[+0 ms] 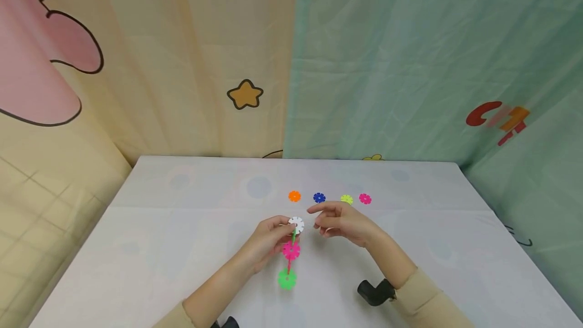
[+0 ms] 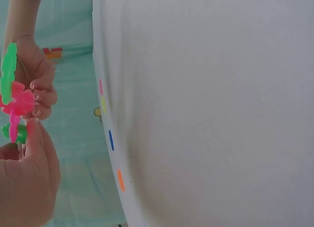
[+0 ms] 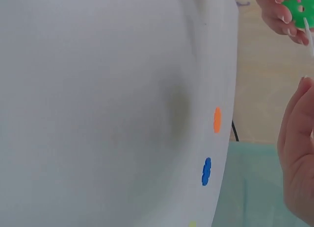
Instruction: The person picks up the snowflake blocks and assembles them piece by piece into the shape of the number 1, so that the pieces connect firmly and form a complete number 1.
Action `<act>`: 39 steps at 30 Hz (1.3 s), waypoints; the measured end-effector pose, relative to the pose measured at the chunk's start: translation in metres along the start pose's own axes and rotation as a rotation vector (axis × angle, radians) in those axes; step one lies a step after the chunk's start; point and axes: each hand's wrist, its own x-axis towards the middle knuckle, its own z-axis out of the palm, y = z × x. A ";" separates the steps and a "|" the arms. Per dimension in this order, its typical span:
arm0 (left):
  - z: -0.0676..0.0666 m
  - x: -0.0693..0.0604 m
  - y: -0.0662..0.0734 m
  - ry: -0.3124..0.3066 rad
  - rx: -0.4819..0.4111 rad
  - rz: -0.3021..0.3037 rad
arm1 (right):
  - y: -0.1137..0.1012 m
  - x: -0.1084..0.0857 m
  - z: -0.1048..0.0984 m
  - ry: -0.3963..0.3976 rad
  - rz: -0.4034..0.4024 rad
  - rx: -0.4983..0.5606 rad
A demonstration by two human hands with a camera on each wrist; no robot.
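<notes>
In the head view my left hand [image 1: 268, 241] pinches a chain of interlocked, notched plastic snowflake discs, held up off the table. At the chain's far end is a white disc [image 1: 297, 223], then a green one seen edge-on beside the fingers. Nearer me follow a pink disc [image 1: 291, 251], another pink one edge-on, and a light green disc [image 1: 287, 279] at the near end. My right hand [image 1: 340, 222] hovers just right of the white disc, apart from it, index finger extended and the others loosely bent, holding nothing. The right wrist view shows part of a green disc [image 3: 300, 12] in the left fingers.
On the white table [image 1: 182, 247], beyond the hands, lie loose discs in a row: orange [image 1: 294, 196], blue [image 1: 319, 197], yellow [image 1: 346, 199] and pink [image 1: 365, 199]. The right hand partly overlaps the yellow one in the head view. Printed curtains [image 1: 200, 65] hang behind the table.
</notes>
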 end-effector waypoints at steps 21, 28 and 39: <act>-0.002 -0.001 -0.002 -0.012 -0.028 0.001 | 0.009 -0.028 -0.074 0.142 0.053 0.063; -0.003 -0.001 -0.002 -0.022 -0.025 0.002 | 0.017 -0.030 -0.095 0.245 0.094 0.131; -0.004 0.000 -0.001 0.002 0.004 -0.007 | 0.044 -0.011 -0.113 0.589 0.239 0.034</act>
